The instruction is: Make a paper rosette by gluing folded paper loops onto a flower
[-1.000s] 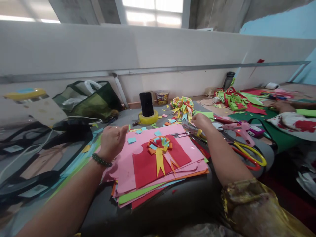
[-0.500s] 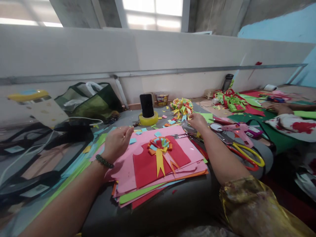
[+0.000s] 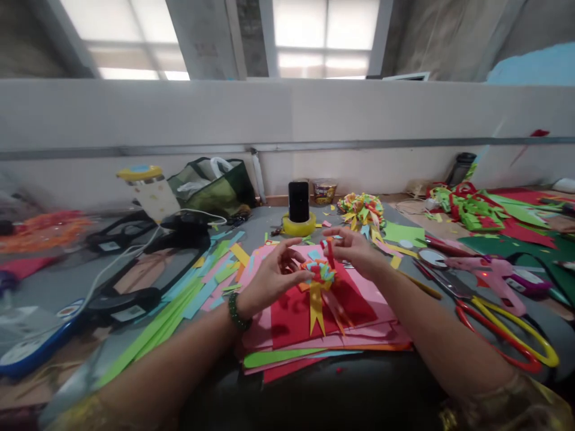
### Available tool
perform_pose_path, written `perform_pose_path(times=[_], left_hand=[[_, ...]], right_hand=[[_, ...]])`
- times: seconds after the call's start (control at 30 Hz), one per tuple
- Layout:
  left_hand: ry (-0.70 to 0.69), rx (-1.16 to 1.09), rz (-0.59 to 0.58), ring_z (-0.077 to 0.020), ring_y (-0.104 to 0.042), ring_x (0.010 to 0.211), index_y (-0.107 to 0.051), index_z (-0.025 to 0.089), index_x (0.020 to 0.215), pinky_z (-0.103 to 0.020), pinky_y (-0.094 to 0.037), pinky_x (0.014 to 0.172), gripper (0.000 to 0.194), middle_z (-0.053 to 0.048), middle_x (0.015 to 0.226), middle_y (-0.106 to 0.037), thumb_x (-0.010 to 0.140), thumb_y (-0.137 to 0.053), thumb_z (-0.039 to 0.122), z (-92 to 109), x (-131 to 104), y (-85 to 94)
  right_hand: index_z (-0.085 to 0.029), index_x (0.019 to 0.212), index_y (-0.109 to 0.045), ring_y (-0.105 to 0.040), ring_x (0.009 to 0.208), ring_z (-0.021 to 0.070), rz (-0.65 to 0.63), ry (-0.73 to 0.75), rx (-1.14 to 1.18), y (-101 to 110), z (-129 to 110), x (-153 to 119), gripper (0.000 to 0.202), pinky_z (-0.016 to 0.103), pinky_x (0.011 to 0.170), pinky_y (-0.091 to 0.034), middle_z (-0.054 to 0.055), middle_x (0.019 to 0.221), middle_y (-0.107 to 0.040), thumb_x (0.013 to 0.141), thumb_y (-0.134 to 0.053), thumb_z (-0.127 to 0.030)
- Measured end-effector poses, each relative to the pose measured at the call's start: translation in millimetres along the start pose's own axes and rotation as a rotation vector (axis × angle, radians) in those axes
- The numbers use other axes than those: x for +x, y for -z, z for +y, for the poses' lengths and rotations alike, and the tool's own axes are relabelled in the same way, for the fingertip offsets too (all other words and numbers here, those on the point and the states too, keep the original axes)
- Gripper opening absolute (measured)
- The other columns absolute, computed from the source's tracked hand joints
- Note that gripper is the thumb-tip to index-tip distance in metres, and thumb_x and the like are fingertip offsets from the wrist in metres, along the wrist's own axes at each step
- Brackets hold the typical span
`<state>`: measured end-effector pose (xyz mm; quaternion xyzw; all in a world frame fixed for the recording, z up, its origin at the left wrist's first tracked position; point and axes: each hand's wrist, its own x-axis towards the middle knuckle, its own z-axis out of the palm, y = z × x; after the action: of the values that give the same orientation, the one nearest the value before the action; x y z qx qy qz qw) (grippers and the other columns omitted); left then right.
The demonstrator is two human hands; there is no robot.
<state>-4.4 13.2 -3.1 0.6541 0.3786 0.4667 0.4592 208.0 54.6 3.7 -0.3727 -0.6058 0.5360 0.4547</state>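
A paper rosette with red, blue, green and orange loops and yellow and pink tails lies on a red sheet. Under it is a stack of pink sheets with green and red paper at the bottom. My left hand curves at the rosette's left side, thumb and fingers apart, thumb tip close to the loops; whether it touches cannot be told. Above the rosette's right side, my right hand pinches a small red paper strip.
A phone stands in a yellow tape roll behind the stack. More rosettes lie behind right. Scissors and a pink glue gun lie right. Green paper strips and cut pieces cover the left.
My view has turned left. My left hand has come in to the rosette and its fingers have parted. My right hand has moved from near the rear rosettes to above this one.
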Motion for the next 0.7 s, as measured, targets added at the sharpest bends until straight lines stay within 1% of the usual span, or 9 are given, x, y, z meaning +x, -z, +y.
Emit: perform_pose_path(times=[0.07,0.13,0.23,0.33,0.43,0.53,0.6,0.63,0.7], left_hand=[[0.026,-0.039,-0.018,-0.0130,-0.059,0.071,-0.060,0.022,0.113,-0.027,-0.051,0.066,0.066,0.000,0.088,-0.065,0.058,-0.090,0.041,0.7,-2.8,-4.6],[0.034,-0.047,-0.047,-0.0140,-0.059,0.073,-0.064,0.021,0.101,-0.027,-0.050,0.067,0.054,-0.001,0.086,-0.064,0.059,-0.089,0.043,-0.3,-3.6,-6.0],[0.071,-0.049,-0.114,-0.0144,-0.057,0.069,-0.065,0.018,0.079,-0.028,-0.049,0.065,0.039,-0.001,0.076,-0.063,0.066,-0.083,0.050,-2.7,-2.4,-4.3],[0.116,-0.070,-0.078,-0.0120,-0.053,0.062,-0.062,0.018,0.071,-0.026,-0.046,0.060,0.038,0.001,0.067,-0.059,0.067,-0.081,0.051,-3.8,0.0,-1.9],[0.128,-0.097,0.001,-0.0110,-0.053,0.060,-0.061,0.018,0.069,-0.025,-0.047,0.060,0.036,0.003,0.065,-0.059,0.065,-0.082,0.047,-4.2,1.8,-0.5],[0.127,-0.097,0.059,-0.0114,-0.056,0.060,-0.059,0.019,0.070,-0.026,-0.050,0.062,0.033,0.003,0.064,-0.060,0.066,-0.081,0.044,-5.4,2.6,0.3],[0.121,-0.096,0.086,-0.0119,-0.058,0.062,-0.060,0.019,0.073,-0.027,-0.052,0.063,0.032,0.003,0.067,-0.061,0.067,-0.081,0.042,-6.5,2.7,1.0],[0.123,-0.104,0.103,-0.0119,-0.059,0.063,-0.061,0.019,0.078,-0.027,-0.052,0.064,0.032,0.003,0.069,-0.061,0.066,-0.081,0.041,-7.0,2.8,1.3],[0.154,-0.132,0.120,-0.0119,-0.061,0.064,-0.062,0.019,0.091,-0.027,-0.053,0.063,0.040,0.003,0.075,-0.063,0.062,-0.084,0.037,-7.6,3.0,1.4]], right_hand=[[-0.019,0.097,-0.060,-0.055,0.052,0.0097,-0.131,-0.050,-0.025,-12.6,2.9,-4.4,0.042,0.022,0.051,-0.038,-0.009,0.056,-0.061,0.058,-0.075,-0.024],[-0.019,0.100,-0.061,-0.057,0.054,0.0104,-0.199,-0.089,-0.045,-20.6,5.9,-7.3,0.043,0.022,0.053,-0.039,-0.009,0.057,-0.061,0.059,-0.074,-0.021],[-0.019,0.101,-0.061,-0.059,0.055,0.0105,-0.216,-0.109,-0.041,-25.2,7.7,-9.3,0.044,0.022,0.053,-0.039,-0.009,0.059,-0.063,0.059,-0.076,-0.020],[-0.018,0.102,-0.063,-0.058,0.056,0.0101,-0.219,-0.095,-0.037,-24.2,5.2,-10.6,0.040,0.023,0.054,-0.039,-0.008,0.060,-0.064,0.065,-0.076,-0.025],[-0.017,0.103,-0.063,-0.061,0.060,0.0110,-0.234,-0.106,-0.045,-21.2,2.0,-12.4,0.038,0.024,0.058,-0.043,-0.004,0.067,-0.068,0.070,-0.076,-0.033],[-0.018,0.106,-0.062,-0.064,0.064,0.0129,-0.303,-0.112,-0.077,-19.2,3.9,-13.6,0.048,0.024,0.060,-0.045,-0.004,0.068,-0.069,0.064,-0.081,-0.031],[-0.018,0.106,-0.061,-0.066,0.065,0.0143,-0.315,-0.069,-0.105,-18.8,8.4,-13.7,0.048,0.025,0.060,-0.046,-0.004,0.067,-0.068,0.064,-0.081,-0.028],[-0.018,0.105,-0.060,-0.066,0.065,0.0146,-0.285,-0.023,-0.139,-18.7,11.3,-13.6,0.044,0.026,0.060,-0.047,-0.004,0.067,-0.068,0.066,-0.079,-0.028],[-0.019,0.106,-0.059,-0.065,0.063,0.0145,-0.142,0.143,-0.298,-18.8,16.9,-13.6,0.034,0.027,0.061,-0.049,-0.003,0.070,-0.068,0.074,-0.071,-0.023]])
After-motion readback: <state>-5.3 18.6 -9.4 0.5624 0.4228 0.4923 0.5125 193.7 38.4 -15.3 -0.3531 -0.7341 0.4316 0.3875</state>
